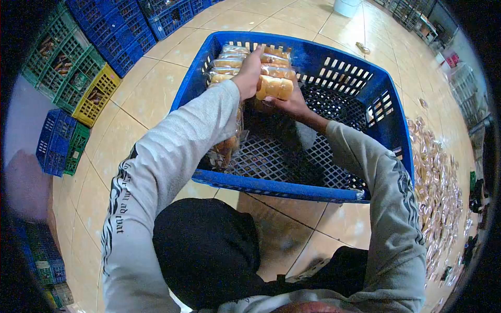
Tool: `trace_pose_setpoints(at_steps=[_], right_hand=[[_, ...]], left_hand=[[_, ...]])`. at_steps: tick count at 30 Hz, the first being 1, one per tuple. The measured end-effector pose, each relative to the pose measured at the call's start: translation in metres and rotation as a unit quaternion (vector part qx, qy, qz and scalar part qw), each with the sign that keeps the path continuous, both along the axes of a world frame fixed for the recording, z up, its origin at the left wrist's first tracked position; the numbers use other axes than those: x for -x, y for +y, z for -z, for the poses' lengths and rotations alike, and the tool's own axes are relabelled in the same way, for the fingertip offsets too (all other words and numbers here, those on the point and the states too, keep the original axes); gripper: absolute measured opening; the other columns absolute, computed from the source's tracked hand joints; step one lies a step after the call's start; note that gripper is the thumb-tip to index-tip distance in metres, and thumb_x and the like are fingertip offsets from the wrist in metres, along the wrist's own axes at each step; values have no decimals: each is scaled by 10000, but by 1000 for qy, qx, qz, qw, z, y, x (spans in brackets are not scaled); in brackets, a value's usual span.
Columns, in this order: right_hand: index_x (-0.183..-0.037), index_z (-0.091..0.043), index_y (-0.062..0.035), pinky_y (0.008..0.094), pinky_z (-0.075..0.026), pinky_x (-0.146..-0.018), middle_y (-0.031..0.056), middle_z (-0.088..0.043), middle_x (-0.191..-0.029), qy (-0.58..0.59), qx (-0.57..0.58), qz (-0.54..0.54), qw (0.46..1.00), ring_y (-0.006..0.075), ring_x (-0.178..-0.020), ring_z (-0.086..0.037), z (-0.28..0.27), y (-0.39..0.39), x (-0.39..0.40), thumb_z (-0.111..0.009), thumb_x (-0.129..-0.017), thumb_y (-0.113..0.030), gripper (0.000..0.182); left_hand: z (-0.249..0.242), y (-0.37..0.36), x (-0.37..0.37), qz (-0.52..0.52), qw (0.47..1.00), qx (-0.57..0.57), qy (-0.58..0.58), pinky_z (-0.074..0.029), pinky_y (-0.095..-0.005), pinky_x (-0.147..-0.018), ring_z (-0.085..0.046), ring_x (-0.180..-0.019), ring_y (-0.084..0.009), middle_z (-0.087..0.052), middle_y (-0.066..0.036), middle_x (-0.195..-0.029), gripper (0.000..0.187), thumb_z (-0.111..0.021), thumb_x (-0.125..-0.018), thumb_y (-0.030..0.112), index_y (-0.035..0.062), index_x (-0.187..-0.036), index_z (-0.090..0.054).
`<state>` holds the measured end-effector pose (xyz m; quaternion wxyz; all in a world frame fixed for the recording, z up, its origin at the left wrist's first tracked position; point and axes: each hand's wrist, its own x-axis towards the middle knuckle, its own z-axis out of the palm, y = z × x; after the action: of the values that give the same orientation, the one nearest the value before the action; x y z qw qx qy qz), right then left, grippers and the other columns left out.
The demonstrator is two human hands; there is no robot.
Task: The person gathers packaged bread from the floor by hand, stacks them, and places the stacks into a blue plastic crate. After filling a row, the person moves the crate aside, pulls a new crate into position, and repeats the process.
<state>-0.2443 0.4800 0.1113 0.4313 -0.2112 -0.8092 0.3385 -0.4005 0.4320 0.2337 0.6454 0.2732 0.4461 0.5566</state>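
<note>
At the upper middle of the frame, over the far left part of the blue crate (276,190), we have the bread pack (276,87) between our hands. Our left hand (249,75) lies extended, fingers together, along its left side; whether it grips, we cannot tell. Our right hand (295,103) pinches the near right corner, thumb on the front. We judge the pack light, soft and easily crushed, its film slippery, so we do best cupping both ends and the underside. Its long axis seems to run left to right, golden side towards us.
</note>
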Motion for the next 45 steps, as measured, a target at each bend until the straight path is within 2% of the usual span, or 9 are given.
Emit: trace_pose_setpoints(at_steps=[4,7,11,17,26,33,37,41,45], right_hand=[[-1450,-203,-42,365,-451,-1034,136,-516,-1336,42,112,-26,992,226,-1224,-543,17,-1,9,-832,-817,-254,916],[-1477,-146,-59,369,-440,-1043,136,-490,-1353,38,90,-17,995,230,-1241,-524,15,-4,11,-834,-814,-252,975],[-1514,-56,-42,381,-353,-1105,162,-361,-1448,-34,-14,15,999,262,-1333,-414,29,9,9,-854,-780,-280,1110],[-1540,-105,-5,389,-249,-1178,203,-226,-1548,64,74,-20,995,303,-1434,-284,12,-22,9,-817,-797,-384,1097],[-1423,-428,-95,375,-423,-1045,60,-533,-1352,287,461,-15,839,183,-1211,-540,-42,-68,41,-390,-1026,-546,602],[-1430,-434,-92,391,-446,-1036,91,-539,-1355,335,401,-50,851,215,-1220,-549,-19,-15,36,-382,-1015,-583,644],[-1460,-404,-31,392,-291,-1147,110,-484,-1457,230,454,-150,848,246,-1301,-481,-54,-7,18,-300,-998,-658,785],[-1439,-435,-12,376,-332,-1119,145,-544,-1398,-6,287,25,957,235,-1285,-495,-88,-17,-23,-347,-975,-691,827],[-984,-664,0,438,-528,-825,208,-684,-934,-388,-33,-53,919,337,-910,-672,-190,-111,-119,-667,-903,-291,302]], left_hand=[[3,13,6,5,987,-109,114,-485,-430,-997,-612,-1162,-329,-610,-206,-1250,539,-389,-1030,474,-4,-1235,-531],[-12,2,1,-149,704,-422,551,-369,-420,-1112,-473,-1324,-368,-509,-275,-1380,591,-421,-1018,444,-56,-1326,-488],[25,7,12,-45,478,-391,786,-205,-485,-1194,-288,-1459,-358,-348,-230,-1544,716,-352,-1014,504,-39,-1481,-338],[35,2,21,67,491,-298,816,-163,-538,-1199,-263,-1469,-374,-297,-216,-1575,709,-299,-1030,500,-33,-1498,-306],[41,4,25,52,478,-322,816,-178,-542,-1192,-292,-1457,-374,-308,-217,-1570,696,-301,-1035,485,-32,-1501,-292],[34,1,22,82,487,-292,819,-175,-523,-1199,-247,-1479,-362,-266,-216,-1590,707,-275,-1036,490,-29,-1516,-267],[34,2,22,88,479,-270,830,-165,-513,-1204,-228,-1487,-359,-247,-212,-1599,720,-260,-1035,505,-27,-1520,-267],[31,3,22,97,485,-264,828,-151,-507,-1209,-213,-1493,-360,-234,-210,-1604,723,-251,-1036,509,-25,-1523,-262],[29,1,23,107,479,-265,830,-144,-504,-1211,-214,-1493,-358,-224,-209,-1608,721,-262,-1037,512,-16,-1528,-253]])
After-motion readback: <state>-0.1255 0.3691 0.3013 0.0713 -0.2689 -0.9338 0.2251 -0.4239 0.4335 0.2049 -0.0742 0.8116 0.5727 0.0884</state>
